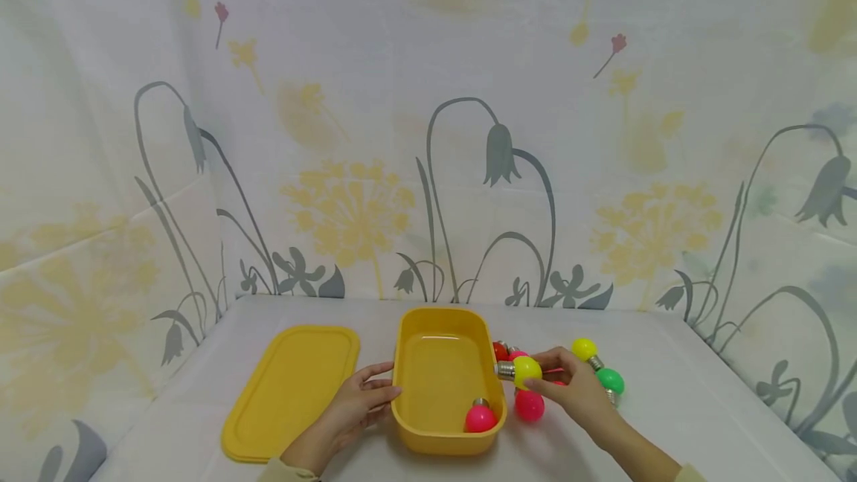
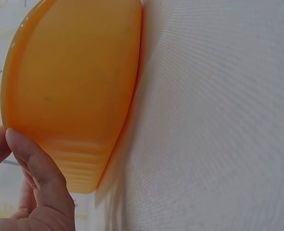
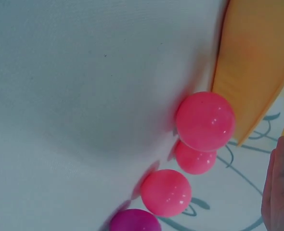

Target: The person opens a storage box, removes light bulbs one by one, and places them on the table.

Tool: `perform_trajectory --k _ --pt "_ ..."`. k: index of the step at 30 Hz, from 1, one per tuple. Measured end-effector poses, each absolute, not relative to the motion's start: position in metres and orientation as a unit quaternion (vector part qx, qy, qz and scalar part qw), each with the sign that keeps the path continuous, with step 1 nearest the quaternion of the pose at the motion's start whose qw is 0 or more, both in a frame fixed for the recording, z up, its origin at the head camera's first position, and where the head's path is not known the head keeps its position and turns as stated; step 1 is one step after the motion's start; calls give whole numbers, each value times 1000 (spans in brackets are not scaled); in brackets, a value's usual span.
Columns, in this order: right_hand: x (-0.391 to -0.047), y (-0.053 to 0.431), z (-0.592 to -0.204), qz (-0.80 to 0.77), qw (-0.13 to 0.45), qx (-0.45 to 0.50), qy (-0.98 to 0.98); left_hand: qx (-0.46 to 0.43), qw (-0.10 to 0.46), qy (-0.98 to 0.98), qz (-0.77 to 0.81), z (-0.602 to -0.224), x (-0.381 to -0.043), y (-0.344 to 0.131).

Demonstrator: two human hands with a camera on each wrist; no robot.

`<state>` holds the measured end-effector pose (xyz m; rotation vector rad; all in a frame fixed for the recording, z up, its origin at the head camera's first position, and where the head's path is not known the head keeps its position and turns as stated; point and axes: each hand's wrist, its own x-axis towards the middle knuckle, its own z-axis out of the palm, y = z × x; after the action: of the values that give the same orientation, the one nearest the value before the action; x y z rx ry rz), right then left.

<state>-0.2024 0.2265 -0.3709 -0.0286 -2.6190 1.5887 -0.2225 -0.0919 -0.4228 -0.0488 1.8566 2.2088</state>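
My right hand (image 1: 572,385) pinches a yellow light bulb (image 1: 527,373) at the right rim of an open yellow plastic box (image 1: 418,440). The bulb's metal screw base points left, over the rim. At the edge of the right wrist view, the fingers (image 3: 281,166) lie against the yellow bulb. A pink bulb (image 1: 480,419) lies in the box's near right corner. My left hand (image 1: 358,404) holds the box's left rim; in the left wrist view a fingertip (image 2: 14,137) meets that rim from outside.
Right of the box lie several bulbs, among them a red bulb (image 1: 499,350) and a pink bulb (image 1: 530,406), partly hidden by the right hand. Farther right are a yellow bulb (image 1: 584,349) and a green bulb (image 1: 611,380). A yellow lid (image 1: 294,385) lies flat at the left.
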Motion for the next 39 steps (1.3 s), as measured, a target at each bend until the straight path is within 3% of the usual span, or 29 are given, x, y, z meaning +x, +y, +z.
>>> perform_trajectory --k 25,39 --pt "-199 272 -385 490 45 -35 -870 -21 131 636 760 -422 -223 -92" --pt "-203 284 -399 467 2 -78 -881 -16 132 634 761 -421 -222 -92"
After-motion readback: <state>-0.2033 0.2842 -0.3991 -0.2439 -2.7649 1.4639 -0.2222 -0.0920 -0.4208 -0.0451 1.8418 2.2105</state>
